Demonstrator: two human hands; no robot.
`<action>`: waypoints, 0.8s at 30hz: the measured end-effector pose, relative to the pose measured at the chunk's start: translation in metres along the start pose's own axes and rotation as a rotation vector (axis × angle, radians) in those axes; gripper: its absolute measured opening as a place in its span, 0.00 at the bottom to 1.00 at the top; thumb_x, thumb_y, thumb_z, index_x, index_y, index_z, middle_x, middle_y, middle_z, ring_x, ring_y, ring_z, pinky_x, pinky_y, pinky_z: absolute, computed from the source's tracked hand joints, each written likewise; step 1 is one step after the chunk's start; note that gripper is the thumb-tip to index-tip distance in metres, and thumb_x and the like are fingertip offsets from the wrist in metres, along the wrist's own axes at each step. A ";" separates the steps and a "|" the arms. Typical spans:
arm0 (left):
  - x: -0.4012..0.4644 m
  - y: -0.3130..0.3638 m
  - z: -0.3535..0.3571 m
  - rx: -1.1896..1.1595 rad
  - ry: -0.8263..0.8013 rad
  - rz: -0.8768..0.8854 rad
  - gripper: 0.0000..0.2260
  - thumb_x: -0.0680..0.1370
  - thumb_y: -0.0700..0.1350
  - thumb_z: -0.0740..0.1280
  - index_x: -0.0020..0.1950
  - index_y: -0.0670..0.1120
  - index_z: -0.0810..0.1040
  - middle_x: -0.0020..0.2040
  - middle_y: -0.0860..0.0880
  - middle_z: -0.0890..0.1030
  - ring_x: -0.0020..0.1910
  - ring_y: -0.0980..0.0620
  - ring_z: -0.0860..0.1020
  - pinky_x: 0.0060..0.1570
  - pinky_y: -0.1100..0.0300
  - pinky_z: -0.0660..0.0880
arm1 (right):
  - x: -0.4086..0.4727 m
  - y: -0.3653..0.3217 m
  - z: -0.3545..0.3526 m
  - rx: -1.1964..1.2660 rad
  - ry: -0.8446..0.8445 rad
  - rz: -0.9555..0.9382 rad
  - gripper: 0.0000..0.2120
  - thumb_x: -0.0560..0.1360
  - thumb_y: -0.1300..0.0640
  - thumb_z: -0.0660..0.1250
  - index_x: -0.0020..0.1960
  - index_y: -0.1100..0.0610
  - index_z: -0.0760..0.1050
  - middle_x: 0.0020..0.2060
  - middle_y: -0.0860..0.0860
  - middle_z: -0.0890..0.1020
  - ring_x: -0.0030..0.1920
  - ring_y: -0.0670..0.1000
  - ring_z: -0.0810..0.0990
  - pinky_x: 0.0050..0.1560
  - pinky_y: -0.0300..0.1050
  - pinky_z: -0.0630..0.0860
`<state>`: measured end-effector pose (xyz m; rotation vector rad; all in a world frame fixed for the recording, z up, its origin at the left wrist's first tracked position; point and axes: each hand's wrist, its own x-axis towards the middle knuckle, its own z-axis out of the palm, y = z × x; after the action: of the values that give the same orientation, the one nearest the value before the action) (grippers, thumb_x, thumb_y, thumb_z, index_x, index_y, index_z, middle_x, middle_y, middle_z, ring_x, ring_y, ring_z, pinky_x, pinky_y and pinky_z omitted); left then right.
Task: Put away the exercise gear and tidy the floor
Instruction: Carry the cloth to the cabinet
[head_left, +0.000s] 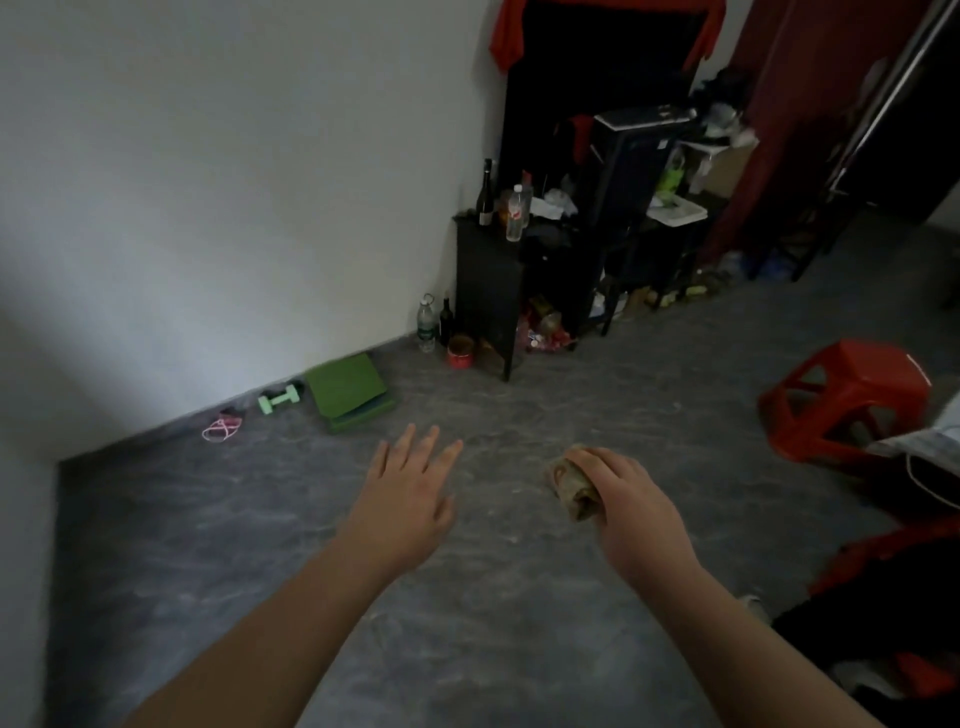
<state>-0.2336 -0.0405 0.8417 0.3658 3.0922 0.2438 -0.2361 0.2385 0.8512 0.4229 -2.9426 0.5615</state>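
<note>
A folded green exercise mat (349, 391) lies on the grey floor against the white wall. Left of it rests a light green dumbbell (279, 398), and further left a pink skipping rope (222, 428) lies coiled by the skirting. My left hand (404, 493) hovers over the floor with its fingers spread, holding nothing, a little short of the mat. To its right, my right hand (623, 499) grips a crumpled brownish cloth (570, 486) above the floor.
A black cabinet (488, 291) with bottles on top stands at the wall's end, with bottles and a red tin (460, 351) at its foot. A red plastic stool (847, 400) stands at the right. Dark and red clothes (893, 597) lie at the lower right.
</note>
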 end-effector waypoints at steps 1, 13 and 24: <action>0.024 -0.007 0.000 0.012 0.002 0.002 0.28 0.82 0.56 0.53 0.80 0.55 0.46 0.81 0.47 0.48 0.79 0.45 0.42 0.77 0.43 0.44 | 0.022 0.006 0.002 -0.007 0.005 -0.005 0.32 0.70 0.65 0.67 0.72 0.46 0.69 0.69 0.45 0.73 0.67 0.51 0.70 0.60 0.48 0.75; 0.352 -0.071 0.001 0.086 0.016 -0.010 0.28 0.82 0.57 0.53 0.80 0.55 0.46 0.81 0.47 0.48 0.79 0.44 0.43 0.77 0.42 0.44 | 0.339 0.119 0.047 0.017 -0.004 -0.061 0.32 0.71 0.65 0.67 0.72 0.46 0.68 0.69 0.45 0.72 0.68 0.51 0.70 0.59 0.48 0.76; 0.610 -0.172 -0.008 0.006 0.060 -0.003 0.29 0.81 0.56 0.55 0.80 0.55 0.49 0.81 0.48 0.50 0.80 0.45 0.45 0.77 0.43 0.46 | 0.622 0.164 0.061 -0.071 -0.006 -0.105 0.31 0.71 0.66 0.66 0.72 0.46 0.68 0.69 0.45 0.73 0.67 0.50 0.70 0.60 0.46 0.72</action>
<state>-0.8669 -0.0645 0.8229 0.3603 3.1533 0.2495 -0.8816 0.2070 0.8412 0.5683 -2.9139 0.4418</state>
